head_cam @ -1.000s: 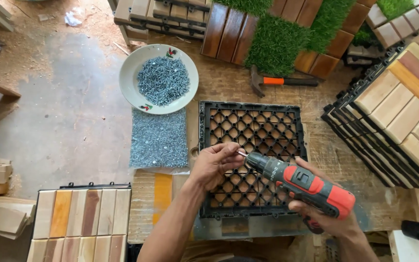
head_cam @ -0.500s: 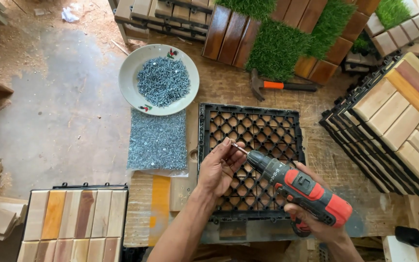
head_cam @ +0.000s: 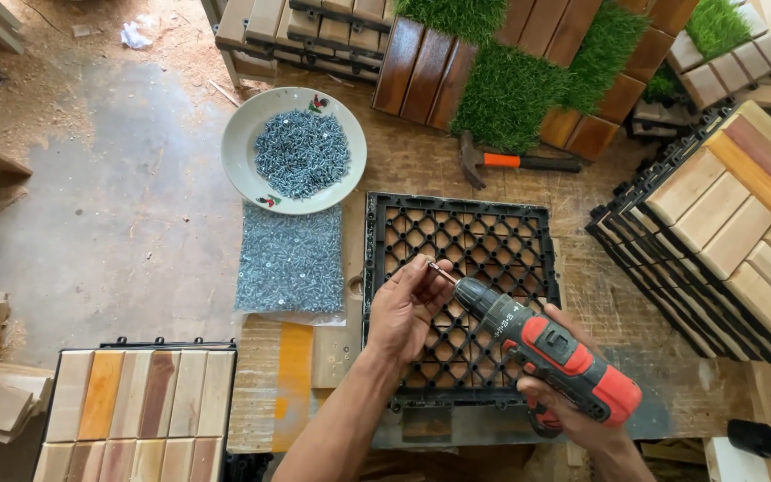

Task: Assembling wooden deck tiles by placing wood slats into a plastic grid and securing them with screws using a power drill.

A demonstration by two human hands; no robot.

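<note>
Centrally – clear screw bag [head_cam: 289, 261] lies below white plate [head_cam: 244, 152].

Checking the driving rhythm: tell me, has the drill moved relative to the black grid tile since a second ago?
Yes, slightly. The drill tip has crept toward the upper-left part of the black grid tile, with the left hand at the bit.

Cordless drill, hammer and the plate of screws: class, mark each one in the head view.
Cordless drill [head_cam: 551, 357], head view: red and black body.
Hammer [head_cam: 503, 162], head view: orange part of the handle.
Plate of screws [head_cam: 244, 147], head view: bare white rim, left side.
</note>
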